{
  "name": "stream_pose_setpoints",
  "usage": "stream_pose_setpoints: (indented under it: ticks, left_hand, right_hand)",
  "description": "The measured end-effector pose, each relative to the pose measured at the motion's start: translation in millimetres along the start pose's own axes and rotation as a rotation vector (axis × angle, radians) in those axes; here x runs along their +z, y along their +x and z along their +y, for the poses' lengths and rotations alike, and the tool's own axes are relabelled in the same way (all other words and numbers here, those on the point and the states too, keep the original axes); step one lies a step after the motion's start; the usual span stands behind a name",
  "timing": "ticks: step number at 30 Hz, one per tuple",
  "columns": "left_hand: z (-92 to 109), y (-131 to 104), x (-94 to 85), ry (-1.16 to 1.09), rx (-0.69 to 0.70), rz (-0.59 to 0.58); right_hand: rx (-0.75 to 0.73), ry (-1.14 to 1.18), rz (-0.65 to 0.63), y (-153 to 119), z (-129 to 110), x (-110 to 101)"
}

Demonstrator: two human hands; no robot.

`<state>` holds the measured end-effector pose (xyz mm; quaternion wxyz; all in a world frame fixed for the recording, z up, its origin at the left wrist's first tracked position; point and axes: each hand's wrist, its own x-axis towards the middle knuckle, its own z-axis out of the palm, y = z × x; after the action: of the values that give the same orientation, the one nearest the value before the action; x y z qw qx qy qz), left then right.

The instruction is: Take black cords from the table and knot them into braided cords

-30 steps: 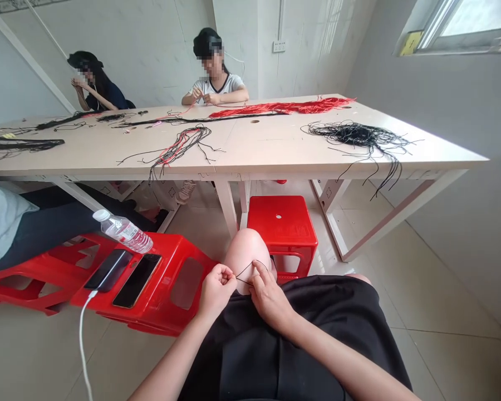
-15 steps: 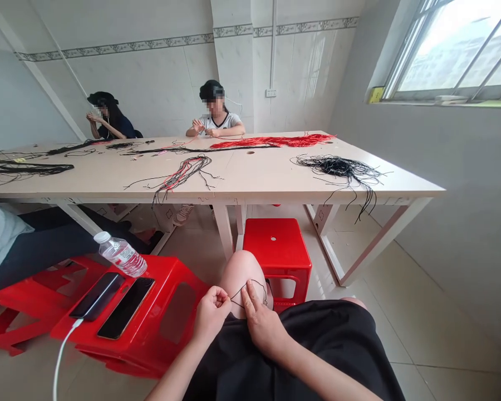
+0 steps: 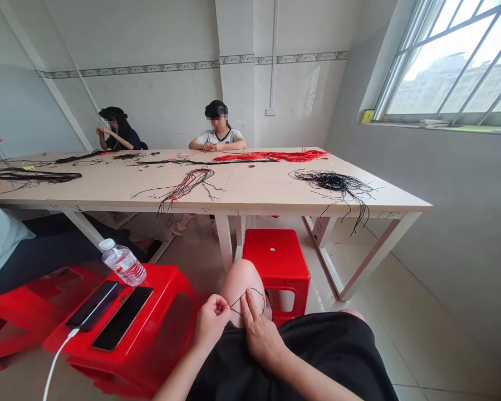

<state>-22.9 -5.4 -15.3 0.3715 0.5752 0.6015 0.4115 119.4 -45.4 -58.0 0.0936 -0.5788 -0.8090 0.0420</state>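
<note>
A thin black cord point(image 3: 263, 301) lies in a loop over my bare knee point(image 3: 241, 274). Between the thumb and fingertips of my left hand point(image 3: 212, 321) the cord's near part is pinched, beside the knee. Flat on the knee, my right hand point(image 3: 262, 332) has its index and middle fingers stretched out, pressing on the cord. The loop curves out past those fingertips on the right. The part of the cord beneath the right fingers is hidden.
A long table point(image 3: 250, 189) ahead bears a black cord bundle point(image 3: 332, 181), a red cord bundle point(image 3: 275, 156) and black-and-red strands point(image 3: 191, 181). Red stools point(image 3: 275, 253) stand near; a bottle point(image 3: 124, 263) and two phones point(image 3: 123, 318) rest on the left one. Several people sit around.
The view has tilted up a little, so everything sits lower. My hands hold nearly the same pose on the knee. The person across has lowered their hands to the table.
</note>
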Motion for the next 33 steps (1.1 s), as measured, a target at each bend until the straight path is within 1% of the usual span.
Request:
stream_pose_setpoints:
  ticks: [3,6,10,15,17,19,23,26,30,33]
  left_hand:
    - [-2.9,1.6,0.3,-0.004,-0.002,-0.005]
    - [-6.6,1.6,0.8,-0.005,-0.01,-0.009]
    - [-10.6,1.1,2.4,-0.007,-0.023,-0.015]
    - [-13.1,1.8,4.1,-0.009,-0.034,-0.022]
    - [-14.5,2.0,4.4,-0.014,-0.035,-0.025]
    - [-15.8,2.1,4.7,-0.019,-0.035,-0.021]
    - [-16.1,2.1,5.3,-0.029,-0.032,0.001]
    - [-13.9,2.3,6.3,-0.039,-0.037,0.01]
    - [-10.2,2.1,7.9,-0.052,-0.044,0.009]
    - [-8.0,3.0,8.7,-0.062,-0.044,0.007]
  right_hand:
    - [0.028,-0.071,-0.011,-0.1,-1.9,-2.8]
    - [0.026,-0.11,0.048,-1.7,-3.3,-8.5]
    - [-0.052,-0.056,0.161,-3.7,-1.2,-9.7]
    - [-0.19,0.046,0.23,-4.8,1.4,2.1]
    - [-0.205,0.083,0.242,-3.5,0.2,6.1]
    - [-0.188,0.156,0.238,-0.6,-1.8,9.8]
    - [-0.121,0.397,0.217,6.5,-3.6,20.2]
    - [-0.114,0.519,0.199,8.2,-1.5,26.3]
    - [-0.107,0.533,0.12,7.9,0.3,23.7]
    - [-0.068,0.497,0.116,10.8,-1.7,19.0]
